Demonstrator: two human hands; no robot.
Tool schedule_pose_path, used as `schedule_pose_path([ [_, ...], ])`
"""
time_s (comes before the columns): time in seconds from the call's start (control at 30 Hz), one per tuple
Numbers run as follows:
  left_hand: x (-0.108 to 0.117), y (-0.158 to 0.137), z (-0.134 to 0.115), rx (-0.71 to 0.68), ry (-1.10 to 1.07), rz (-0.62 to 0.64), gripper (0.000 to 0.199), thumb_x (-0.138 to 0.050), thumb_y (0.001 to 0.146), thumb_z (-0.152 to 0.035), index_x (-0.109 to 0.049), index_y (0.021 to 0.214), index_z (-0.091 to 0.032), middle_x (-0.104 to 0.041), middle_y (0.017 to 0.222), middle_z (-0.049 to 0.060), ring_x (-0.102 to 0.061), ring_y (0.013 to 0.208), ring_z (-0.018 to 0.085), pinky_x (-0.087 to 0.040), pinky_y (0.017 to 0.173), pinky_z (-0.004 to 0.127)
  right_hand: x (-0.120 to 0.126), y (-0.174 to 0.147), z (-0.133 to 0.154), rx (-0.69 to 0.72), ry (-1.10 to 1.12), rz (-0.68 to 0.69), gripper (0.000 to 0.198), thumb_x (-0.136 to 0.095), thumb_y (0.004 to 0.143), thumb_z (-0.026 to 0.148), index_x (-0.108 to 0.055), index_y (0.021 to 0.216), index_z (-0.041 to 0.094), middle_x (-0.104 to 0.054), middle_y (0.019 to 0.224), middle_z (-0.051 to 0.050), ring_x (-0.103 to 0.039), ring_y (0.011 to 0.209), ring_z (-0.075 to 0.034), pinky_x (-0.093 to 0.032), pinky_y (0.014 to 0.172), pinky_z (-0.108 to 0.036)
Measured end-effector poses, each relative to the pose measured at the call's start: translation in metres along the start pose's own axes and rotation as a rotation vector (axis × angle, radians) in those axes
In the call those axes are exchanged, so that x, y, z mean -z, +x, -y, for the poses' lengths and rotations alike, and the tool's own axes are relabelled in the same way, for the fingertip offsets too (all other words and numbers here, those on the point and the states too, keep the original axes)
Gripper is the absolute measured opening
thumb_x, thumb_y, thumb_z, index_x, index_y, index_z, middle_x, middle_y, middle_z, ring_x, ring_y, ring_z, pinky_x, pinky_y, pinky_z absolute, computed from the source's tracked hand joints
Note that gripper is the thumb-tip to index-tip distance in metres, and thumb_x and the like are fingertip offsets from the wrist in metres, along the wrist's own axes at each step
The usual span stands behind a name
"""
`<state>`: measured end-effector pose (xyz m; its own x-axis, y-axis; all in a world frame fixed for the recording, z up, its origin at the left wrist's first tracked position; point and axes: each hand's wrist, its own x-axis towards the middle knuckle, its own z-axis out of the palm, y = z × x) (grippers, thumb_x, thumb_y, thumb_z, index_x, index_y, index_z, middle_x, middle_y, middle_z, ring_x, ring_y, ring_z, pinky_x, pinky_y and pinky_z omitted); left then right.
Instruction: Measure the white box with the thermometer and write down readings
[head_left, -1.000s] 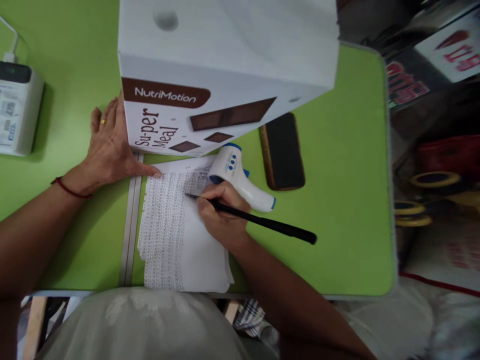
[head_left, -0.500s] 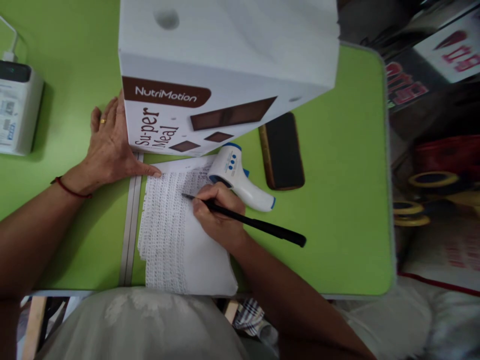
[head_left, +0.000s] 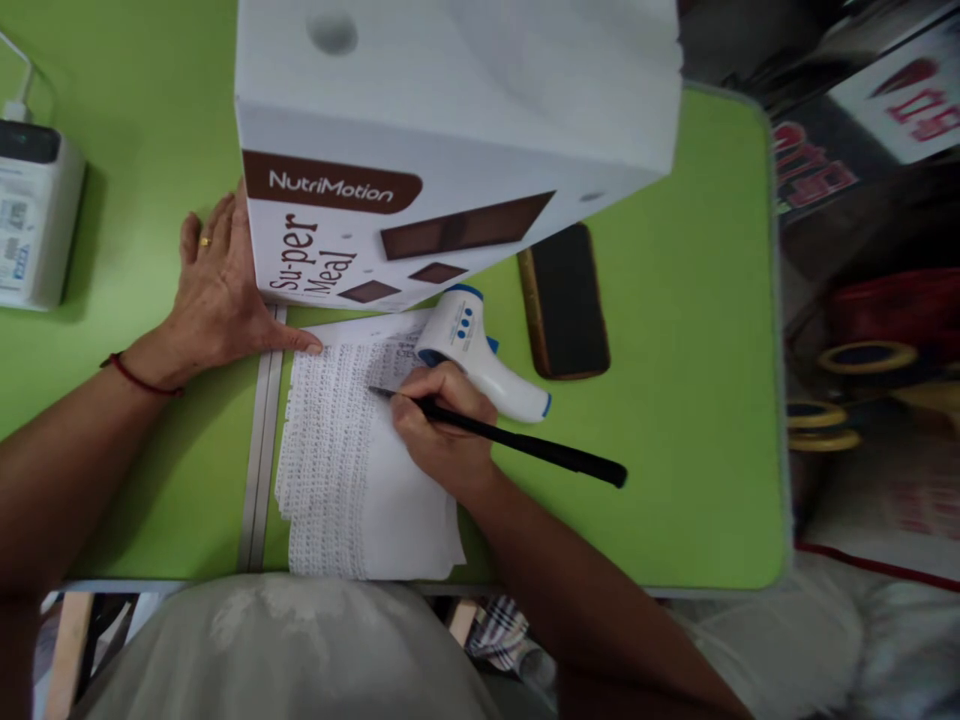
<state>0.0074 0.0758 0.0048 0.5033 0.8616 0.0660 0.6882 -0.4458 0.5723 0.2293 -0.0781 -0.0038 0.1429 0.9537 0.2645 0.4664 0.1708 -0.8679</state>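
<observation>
My right hand (head_left: 446,425) is closed round a black pen (head_left: 536,447), its tip on the written part of the paper sheets (head_left: 330,470). Rows of small handwriting cover the left of the top sheet; its right part is blank. With fingers spread, my left hand (head_left: 217,290) lies flat on the table, the thumb touching the paper's upper left corner. Some of its fingertips run beside or behind the white NutriMotion box (head_left: 465,150). A white and blue infrared thermometer (head_left: 484,355) lies just beyond my right hand, partly over the paper.
A smartphone (head_left: 570,300) in a brown case lies right of the thermometer. At the far left stands a white device (head_left: 45,215) with a cable plugged in. Rolls of tape (head_left: 825,428) and printed bags are beyond the green table's (head_left: 697,450) right edge.
My right hand and the pen have shifted slightly to the right across the page. The paper's lower right corner has moved a little up and left. My left hand stays in place.
</observation>
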Motion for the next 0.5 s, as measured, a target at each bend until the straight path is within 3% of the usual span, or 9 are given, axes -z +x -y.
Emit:
schedule_pose_path([
  [0.37, 0.0007, -0.001, 0.0002, -0.001, -0.043, -0.005, 0.142, -0.073, 0.031, -0.101, -0.049, 0.143, -0.016, -0.039, 0.161, 0.02, -0.018, 0.155, 0.052, 0.0, 0.127, 0.066, 0.0012, 0.0014, 0.0054, -0.024, -0.003, 0.024, 0.017, -0.056, 0.074, 0.016, -0.044, 0.068, 0.025, -0.05, 0.055, 0.009, -0.044, 0.047, -0.009, -0.036, 0.046, -0.024],
  [0.5, 0.0007, -0.0014, 0.0003, -0.009, -0.113, -0.044, 0.135, -0.076, 0.033, -0.098, -0.052, 0.142, -0.023, -0.046, 0.157, 0.013, -0.018, 0.156, 0.05, 0.002, 0.129, 0.063, 0.0023, 0.0001, 0.0057, -0.082, -0.03, -0.024, 0.015, -0.057, 0.075, 0.018, -0.046, 0.069, 0.025, -0.054, 0.058, 0.007, -0.048, 0.05, -0.01, -0.039, 0.049, -0.026],
])
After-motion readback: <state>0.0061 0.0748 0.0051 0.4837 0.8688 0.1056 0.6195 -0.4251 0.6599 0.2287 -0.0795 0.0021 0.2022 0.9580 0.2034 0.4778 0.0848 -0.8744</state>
